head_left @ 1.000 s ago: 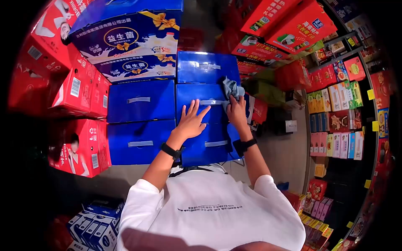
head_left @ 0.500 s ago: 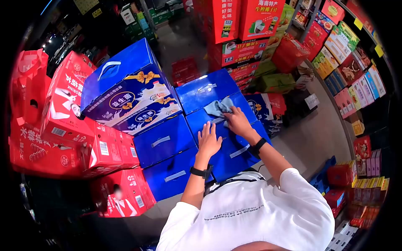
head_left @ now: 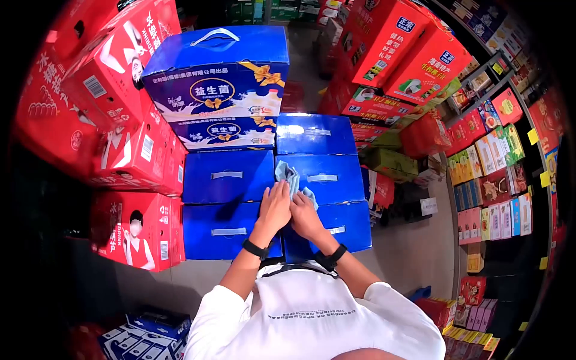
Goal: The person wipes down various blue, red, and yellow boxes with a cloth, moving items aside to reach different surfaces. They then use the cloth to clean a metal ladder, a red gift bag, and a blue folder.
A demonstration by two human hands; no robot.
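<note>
A light blue cloth (head_left: 288,175) lies bunched over the seam between the blue gift boxes. My left hand (head_left: 275,207) has its fingers together on the lower edge of the cloth. Close beside it, almost touching, my right hand (head_left: 306,218) is closed on another fold of the same cloth, part of which sticks out past the fingers. Under the hands are a blue box with a white strap handle (head_left: 321,210) on the right and another blue box (head_left: 207,213) on the left.
At the back left, stacked blue drink boxes (head_left: 210,90) rise higher than the rest. Red drink cartons (head_left: 135,231) stand along the left. Tall red coconut-drink cartons (head_left: 384,45) are piled at the back right. Shelves of boxed goods (head_left: 492,174) line the right side, beyond a strip of floor (head_left: 414,240).
My right hand has drawn the cloth back and left, towards my left hand, and the two hands now meet at it. The view has turned to face the boxes more squarely.
</note>
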